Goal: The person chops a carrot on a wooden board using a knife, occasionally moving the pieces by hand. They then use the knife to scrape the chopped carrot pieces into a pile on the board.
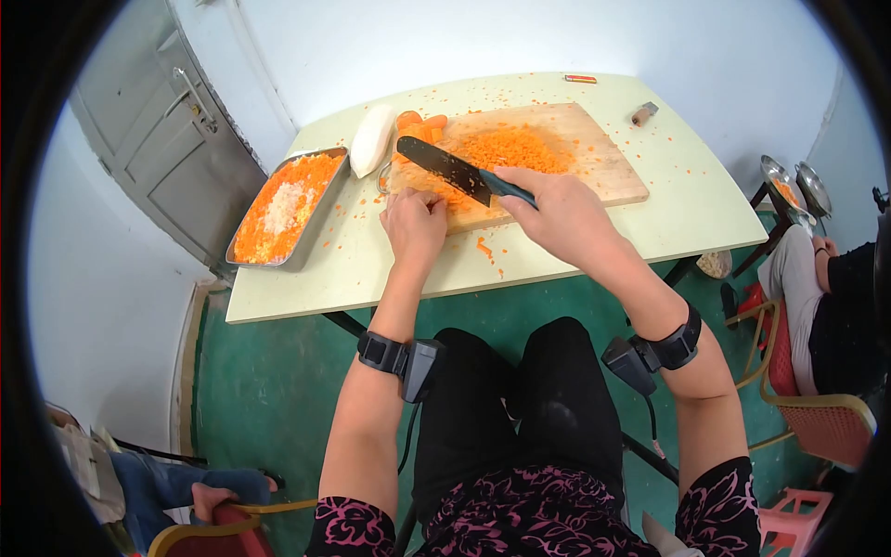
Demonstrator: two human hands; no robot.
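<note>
A kitchen knife [445, 170] with a dark blade is in my right hand [566, 215], fingers wrapped round its blue handle. Bits of carrot cling to the blade, which slants over the wooden cutting board [603, 172]. My left hand [415, 223] rests at the board's near left corner, its fingers curled in close to the blade; whatever they hold, if anything, is hidden. Chopped carrot [520, 148] lies heaped on the board, with larger carrot pieces [422, 126] at its far left corner.
Left of the board are a peeled white radish [373, 139] and a metal tray [320, 218] of chopped carrot with paler bits. A red-orange packet [580, 79] and a small brownish object [644, 113] lie at the back right. Seated people are at both sides.
</note>
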